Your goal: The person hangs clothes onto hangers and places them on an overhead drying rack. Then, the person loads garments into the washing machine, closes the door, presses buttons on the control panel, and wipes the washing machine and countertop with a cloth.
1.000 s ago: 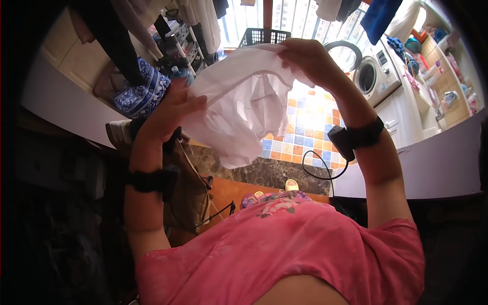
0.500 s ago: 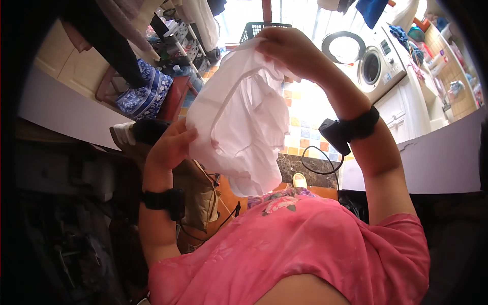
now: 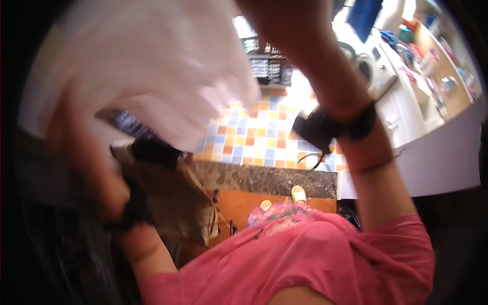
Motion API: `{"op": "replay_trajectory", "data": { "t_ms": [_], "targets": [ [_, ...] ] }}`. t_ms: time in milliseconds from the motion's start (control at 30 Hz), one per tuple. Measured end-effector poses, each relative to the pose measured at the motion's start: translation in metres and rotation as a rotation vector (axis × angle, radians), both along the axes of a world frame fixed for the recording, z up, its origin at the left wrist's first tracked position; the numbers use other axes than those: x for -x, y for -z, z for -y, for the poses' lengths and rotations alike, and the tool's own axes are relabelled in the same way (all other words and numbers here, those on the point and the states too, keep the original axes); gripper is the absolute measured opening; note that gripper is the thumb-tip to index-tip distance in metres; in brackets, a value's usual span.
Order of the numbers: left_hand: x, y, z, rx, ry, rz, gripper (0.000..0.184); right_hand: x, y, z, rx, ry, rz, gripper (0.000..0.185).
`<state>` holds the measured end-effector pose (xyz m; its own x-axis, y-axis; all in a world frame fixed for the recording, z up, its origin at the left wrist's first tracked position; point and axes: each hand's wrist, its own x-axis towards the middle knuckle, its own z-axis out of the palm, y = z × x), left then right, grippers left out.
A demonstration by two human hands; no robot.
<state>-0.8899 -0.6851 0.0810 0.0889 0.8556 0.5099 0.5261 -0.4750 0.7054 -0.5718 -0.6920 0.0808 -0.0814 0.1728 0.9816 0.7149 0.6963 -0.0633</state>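
Fingers of the left hand (image 3: 71, 119) blur against a white cloth (image 3: 147, 66), and those of the right hand (image 3: 295, 25) run past the top edge, so I cannot tell what either set grips. The cloth fills the upper left, in front of the tiled floor (image 3: 244, 134): blurred, shadowed to a pinkish tone, with loose folds and a brighter lower edge. At upper right stands a washing machine (image 3: 367, 71), its drum too unclear to read. Smaller black lattice baskets (image 3: 262, 71) sit at the far side of the tiles; their contents are indistinct. Smallest, a yellow slipper (image 3: 298, 193) shows below.
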Motion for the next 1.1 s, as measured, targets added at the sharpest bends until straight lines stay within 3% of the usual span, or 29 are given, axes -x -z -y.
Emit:
{"op": "replay_trajectory", "data": {
  "t_ms": [33, 67, 100, 133, 167, 200, 267, 300, 367, 433, 533, 633, 700, 767, 800, 833, 933, 1000, 1067, 1100],
  "targets": [
    [-0.032, 0.025, 0.019, -0.198, 0.097, -0.406, 0.029, 0.015, 0.031, 0.009, 0.090, 0.037, 0.111, 0.021],
    [-0.050, 0.060, 0.042, -0.410, 0.183, -0.797, 0.028, 0.035, 0.090, 0.007, 0.375, 0.093, 0.360, 0.025],
    [-0.023, 0.120, 0.044, -0.187, 0.129, -0.700, 0.023, 0.054, 0.126, 0.026, 0.667, 0.041, 0.589, 0.029],
    [0.015, 0.255, 0.034, 0.055, 0.227, -0.878, 0.022, 0.032, 0.163, 0.067, 1.081, -0.282, 0.253, 0.036],
    [0.024, 0.286, 0.055, 0.296, 0.378, -0.912, 0.025, 0.019, 0.173, 0.114, 1.410, -0.613, -0.153, 0.044],
    [0.032, 0.315, 0.077, 0.550, 0.501, -0.939, 0.029, 0.014, 0.249, 0.106, 1.482, -0.493, 0.045, 0.035],
    [0.018, 0.316, 0.077, 0.834, 0.506, -0.447, 0.017, 0.008, 0.398, 0.093, 1.554, -0.277, 0.505, 0.019],
    [0.016, 0.311, 0.079, 1.023, 0.506, -0.236, 0.015, 0.001, 0.388, 0.102, 1.559, -0.347, 0.369, 0.019],
    [-0.002, 0.290, 0.071, 1.077, 0.527, -0.102, 0.014, -0.022, 0.363, 0.097, 1.541, -0.275, 0.110, 0.019],
    [-0.028, 0.272, 0.061, 1.128, 0.545, 0.035, 0.017, -0.040, 0.304, 0.104, 1.594, -0.258, 0.017, 0.017],
    [-0.066, 0.246, 0.075, 1.157, 0.580, 0.219, 0.040, -0.047, 0.277, 0.114, 1.731, -0.377, -0.052, 0.015],
    [-0.162, 0.242, 0.086, 1.086, 0.767, 0.189, 0.037, -0.076, 0.286, 0.114, 1.737, -0.740, -0.119, 0.014],
    [-0.207, 0.272, 0.066, 1.228, 0.919, -0.033, 0.030, -0.116, 0.276, 0.106, 1.645, -0.757, -0.100, 0.017],
    [-0.258, 0.281, 0.057, 1.278, 0.854, -0.092, 0.025, -0.186, 0.253, 0.094, 1.715, -0.615, -0.175, 0.021],
    [-0.283, 0.280, 0.050, 1.336, 0.850, -0.112, 0.026, -0.232, 0.256, 0.080, 1.729, -0.497, -0.405, 0.023],
    [-0.309, 0.278, 0.043, 1.395, 0.844, -0.131, 0.026, -0.289, 0.269, 0.064, 1.631, -0.458, -0.647, 0.022],
    [-0.380, 0.292, 0.008, 1.455, 0.873, -0.243, 0.031, -0.484, 0.276, 0.031, 1.223, 0.026, -0.888, 0.020],
    [-0.423, 0.305, -0.016, 1.495, 0.910, -0.278, 0.032, -0.623, 0.292, 0.021, 0.980, 0.367, -0.852, 0.021],
    [-0.470, 0.305, -0.034, 1.552, 0.778, -0.143, 0.026, -0.744, 0.292, 0.023, 0.755, 0.648, -0.934, 0.020],
    [-0.493, 0.303, -0.048, 1.551, 0.786, -0.157, 0.026, -0.804, 0.303, 0.024, 0.602, 0.918, -0.817, 0.022]
  ]
}}
